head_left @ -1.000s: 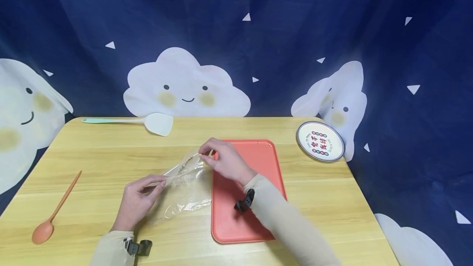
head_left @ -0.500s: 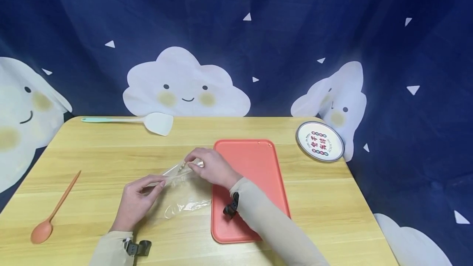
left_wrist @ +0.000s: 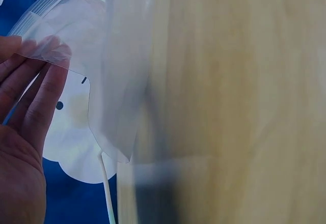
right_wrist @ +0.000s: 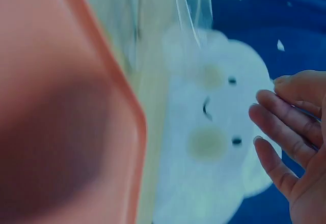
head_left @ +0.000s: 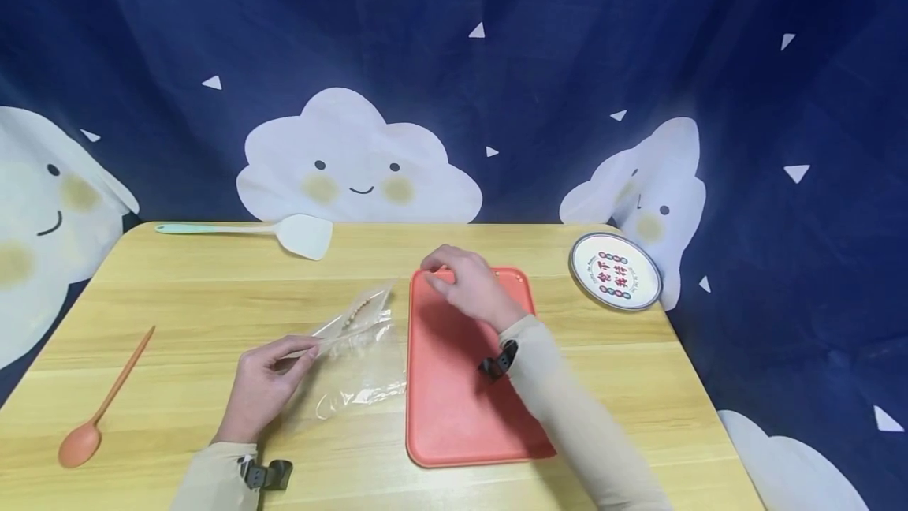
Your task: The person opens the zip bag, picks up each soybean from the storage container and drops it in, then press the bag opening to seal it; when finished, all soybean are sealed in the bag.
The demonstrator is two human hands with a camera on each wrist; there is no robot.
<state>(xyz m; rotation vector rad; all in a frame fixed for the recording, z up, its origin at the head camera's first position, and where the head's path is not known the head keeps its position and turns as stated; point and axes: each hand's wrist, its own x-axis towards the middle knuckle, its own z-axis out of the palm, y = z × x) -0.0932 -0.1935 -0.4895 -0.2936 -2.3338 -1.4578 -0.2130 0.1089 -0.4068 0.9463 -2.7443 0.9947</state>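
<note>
In the head view my left hand (head_left: 264, 385) pinches the edge of a clear zip bag (head_left: 369, 377) between thumb and fingers. The left wrist view shows the zip strip of the bag (left_wrist: 61, 10) running up from the fingertips. A short string of small beige beads (head_left: 358, 311) shows at the bag's upper part, near its opening. My right hand (head_left: 471, 286) holds nothing and hovers over the far left part of a coral-red tray (head_left: 454, 424). Its fingers (right_wrist: 282, 127) are loosely bent and apart in the right wrist view.
A white spatula with a mint handle (head_left: 305, 236) lies along the table's back edge. An orange spoon (head_left: 80, 445) is at the left front. A round white plate with printed lettering (head_left: 615, 270) rests at the back right corner. Tiny pale bits (head_left: 519, 279) sit at the tray's far right corner.
My right hand, first at the bag's far corner, moved left along its opening by the beads, then let go and went right, over the tray. My left hand has stayed in place.
</note>
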